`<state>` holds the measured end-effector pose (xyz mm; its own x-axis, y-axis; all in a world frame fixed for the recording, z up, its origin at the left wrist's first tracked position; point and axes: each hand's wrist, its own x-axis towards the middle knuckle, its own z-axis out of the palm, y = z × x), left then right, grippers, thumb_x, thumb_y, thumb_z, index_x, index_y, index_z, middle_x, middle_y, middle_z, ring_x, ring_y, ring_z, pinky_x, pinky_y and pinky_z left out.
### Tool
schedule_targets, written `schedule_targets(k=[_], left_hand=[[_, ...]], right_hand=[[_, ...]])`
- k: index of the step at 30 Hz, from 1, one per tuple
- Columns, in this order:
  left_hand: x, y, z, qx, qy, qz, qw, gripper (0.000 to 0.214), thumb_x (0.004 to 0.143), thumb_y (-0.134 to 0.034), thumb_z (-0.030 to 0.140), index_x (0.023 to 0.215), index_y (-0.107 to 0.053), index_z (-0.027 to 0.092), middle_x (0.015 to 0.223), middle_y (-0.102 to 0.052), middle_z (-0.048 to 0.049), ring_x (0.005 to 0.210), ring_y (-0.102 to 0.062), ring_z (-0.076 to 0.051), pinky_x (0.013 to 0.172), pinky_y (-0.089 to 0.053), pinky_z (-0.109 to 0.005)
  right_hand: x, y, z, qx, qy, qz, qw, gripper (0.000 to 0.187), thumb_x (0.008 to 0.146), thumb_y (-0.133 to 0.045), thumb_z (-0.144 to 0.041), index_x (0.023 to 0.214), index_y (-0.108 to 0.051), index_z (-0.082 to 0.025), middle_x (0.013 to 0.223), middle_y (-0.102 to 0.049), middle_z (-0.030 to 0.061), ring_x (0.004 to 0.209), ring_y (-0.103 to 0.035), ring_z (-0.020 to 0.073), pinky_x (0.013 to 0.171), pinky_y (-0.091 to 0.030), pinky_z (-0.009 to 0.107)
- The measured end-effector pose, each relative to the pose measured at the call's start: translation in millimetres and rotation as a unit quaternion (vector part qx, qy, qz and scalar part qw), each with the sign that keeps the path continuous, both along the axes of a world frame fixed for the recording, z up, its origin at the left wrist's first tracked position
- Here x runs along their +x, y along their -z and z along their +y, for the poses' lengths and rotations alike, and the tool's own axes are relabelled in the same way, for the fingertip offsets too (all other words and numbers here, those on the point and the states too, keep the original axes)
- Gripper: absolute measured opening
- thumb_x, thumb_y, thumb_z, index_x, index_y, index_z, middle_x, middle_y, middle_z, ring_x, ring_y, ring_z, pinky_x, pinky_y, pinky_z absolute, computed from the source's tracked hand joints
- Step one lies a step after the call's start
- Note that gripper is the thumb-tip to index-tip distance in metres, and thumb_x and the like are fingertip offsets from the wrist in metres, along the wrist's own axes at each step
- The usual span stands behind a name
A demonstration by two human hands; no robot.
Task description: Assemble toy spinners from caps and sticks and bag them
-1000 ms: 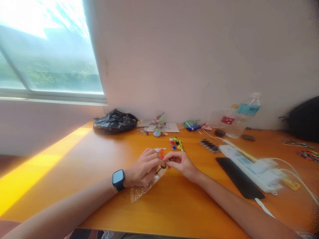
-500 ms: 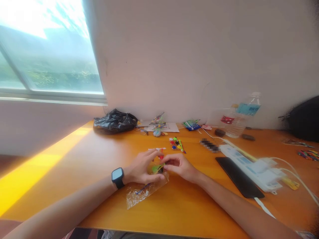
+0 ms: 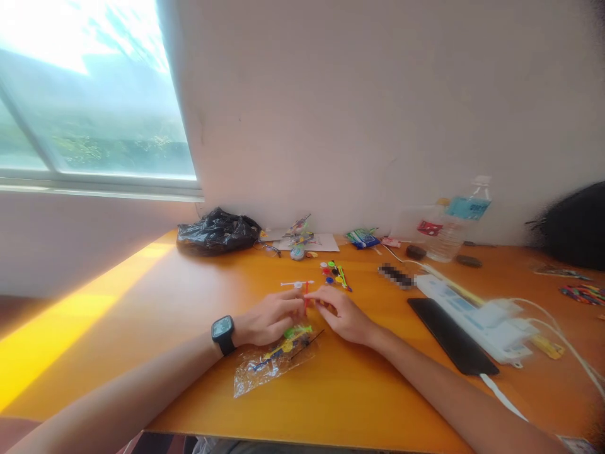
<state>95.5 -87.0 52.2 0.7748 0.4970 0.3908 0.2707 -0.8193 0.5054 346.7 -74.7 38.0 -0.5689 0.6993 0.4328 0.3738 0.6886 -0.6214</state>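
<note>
Both hands meet over a thin red plastic stick (image 3: 307, 292) at the middle of the table. My left hand (image 3: 276, 317), below a black watch, has its fingers drawn together at the stick's left side. My right hand (image 3: 341, 313) pinches at it from the right with curled fingers; the exact contact is partly hidden. Just beyond them lies a white plastic stick (image 3: 297, 284) with a round part. Close under my left hand is a clear plastic bag (image 3: 255, 378) with green, yellow, blue and black plastic pieces in or on it.
Several coloured round pieces (image 3: 329, 280) and thin sticks lie beyond my right hand. A black plastic bag (image 3: 217, 232) is at the back left. To the right are a phone (image 3: 451, 334), a power strip (image 3: 472, 318) with cables and a water bottle (image 3: 456, 224).
My hands have left the clear bag and its green piece and moved slightly away from me to the red stick. My left fingers, spread before, are now drawn together. The bag's pieces show more.
</note>
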Motion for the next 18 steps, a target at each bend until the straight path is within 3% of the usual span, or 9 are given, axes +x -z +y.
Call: schedule_targets(k=[4,9,14,18], left_hand=[[1,-6.4,-5,0.010,-0.008,-0.006,1.000,0.024,0.104,-0.035,0.027,0.097,-0.057,0.020,0.109,-0.060,-0.0104,0.098,-0.059,-0.024,0.092,-0.050,-0.038],[5,-8.8,-8,0.032,-0.034,-0.025,0.999,0.028,0.109,-0.030,0.030,0.116,-0.056,0.021,0.111,-0.063,-0.0124,0.099,-0.061,-0.025,0.091,-0.052,-0.039],[6,0.2,-6,0.064,-0.094,-0.041,0.993,0.026,0.111,-0.030,0.029,0.118,-0.053,0.021,0.101,-0.064,-0.0089,0.090,-0.062,-0.021,0.084,-0.051,-0.035],[1,8.1,-3,0.159,-0.147,-0.190,0.958,0.016,0.109,-0.032,0.021,0.112,-0.047,0.022,0.096,-0.057,-0.0050,0.084,-0.055,-0.018,0.079,-0.049,-0.033]], right_hand=[[3,4.4,0,0.041,-0.040,-0.080,0.995,0.020,0.099,-0.053,-0.016,0.106,-0.071,-0.021,0.098,-0.067,0.0075,0.092,-0.062,0.0212,0.083,-0.050,0.032],[4,5.6,0,0.032,-0.015,-0.084,0.996,0.013,0.098,-0.057,-0.019,0.093,-0.069,-0.020,0.084,-0.066,0.0027,0.075,-0.059,0.0175,0.071,-0.045,0.029],[3,5.6,7,-0.002,0.054,0.042,0.998,0.016,0.099,-0.058,-0.027,0.099,-0.074,-0.021,0.093,-0.073,0.0050,0.080,-0.064,0.0189,0.074,-0.050,0.030],[6,-2.1,11,-0.011,0.125,0.159,0.979,0.021,0.100,-0.061,-0.036,0.102,-0.074,-0.020,0.103,-0.074,0.0076,0.091,-0.067,0.0216,0.081,-0.052,0.033]])
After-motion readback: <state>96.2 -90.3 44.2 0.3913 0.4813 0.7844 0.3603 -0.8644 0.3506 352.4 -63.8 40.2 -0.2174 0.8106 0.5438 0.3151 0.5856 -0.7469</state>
